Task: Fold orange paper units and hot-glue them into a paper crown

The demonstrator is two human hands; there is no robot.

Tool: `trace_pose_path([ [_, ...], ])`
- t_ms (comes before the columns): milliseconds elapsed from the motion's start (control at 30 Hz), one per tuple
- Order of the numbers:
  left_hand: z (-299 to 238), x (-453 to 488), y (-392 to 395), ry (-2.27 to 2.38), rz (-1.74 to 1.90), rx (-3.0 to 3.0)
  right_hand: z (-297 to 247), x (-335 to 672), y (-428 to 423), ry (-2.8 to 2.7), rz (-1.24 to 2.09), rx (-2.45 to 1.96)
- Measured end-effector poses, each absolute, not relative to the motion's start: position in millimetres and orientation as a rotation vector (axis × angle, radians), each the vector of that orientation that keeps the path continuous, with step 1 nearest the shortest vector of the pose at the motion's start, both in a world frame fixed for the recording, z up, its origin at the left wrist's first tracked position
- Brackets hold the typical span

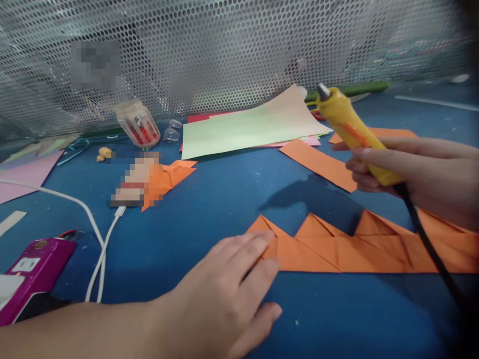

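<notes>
A yellow hot glue gun [359, 134] is gripped in my right hand [422, 169], its metal nozzle tilted up and to the left. The black cord runs from its rear end down to the lower right. Below it, a folded orange paper strip [322, 252] with a row of pointed peaks lies along the blue table. My left hand [239, 279] rests with its fingers stretched out on the left end of that strip, partly covering it. The strip's right end passes behind the cord and out of the frame.
Pale green paper sheets [243, 129] lie at the back, with a plain orange strip [318, 164] beside them. At left are a glass jar [138, 124], a folded orange piece [172, 174], white cables [101, 249] and a purple power strip [45, 264]. Metal mesh [232, 50] borders the rear.
</notes>
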State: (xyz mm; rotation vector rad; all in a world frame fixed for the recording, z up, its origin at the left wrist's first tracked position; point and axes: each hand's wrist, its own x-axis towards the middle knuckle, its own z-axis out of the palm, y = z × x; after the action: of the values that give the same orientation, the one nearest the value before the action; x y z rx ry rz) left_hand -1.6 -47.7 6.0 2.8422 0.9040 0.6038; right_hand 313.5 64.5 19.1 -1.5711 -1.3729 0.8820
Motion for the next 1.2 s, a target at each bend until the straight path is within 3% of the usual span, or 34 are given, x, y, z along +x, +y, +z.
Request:
trace_pose_path([
  [167, 2.2, 2.0, -52.5, 0.804, 0.575, 2.88, 28.5, 280.1, 37.7, -1.229, 1.261, -1.57],
  [367, -6.1, -2.4, -51.4, 1.021, 0.389, 2.799, 25.5, 259.9, 24.3, -1.239, 1.297, -1.463],
  [567, 9.9, -8.5, -29.5, 1.454, 0.424, 2.896, 16.2, 248.6, 24.1, -1.097, 1.386, -1.503],
  [933, 17.7, -36.0, 12.2, 2.244, 0.149, 2.861, 8.2, 253.3, 22.1, -1.048, 1.237, -1.408],
  [1200, 21.3, -53.4, 27.1, 2.248, 0.183, 2.863, 2.9, 258.9, 20.9, -1.137, 1.133, -1.42],
])
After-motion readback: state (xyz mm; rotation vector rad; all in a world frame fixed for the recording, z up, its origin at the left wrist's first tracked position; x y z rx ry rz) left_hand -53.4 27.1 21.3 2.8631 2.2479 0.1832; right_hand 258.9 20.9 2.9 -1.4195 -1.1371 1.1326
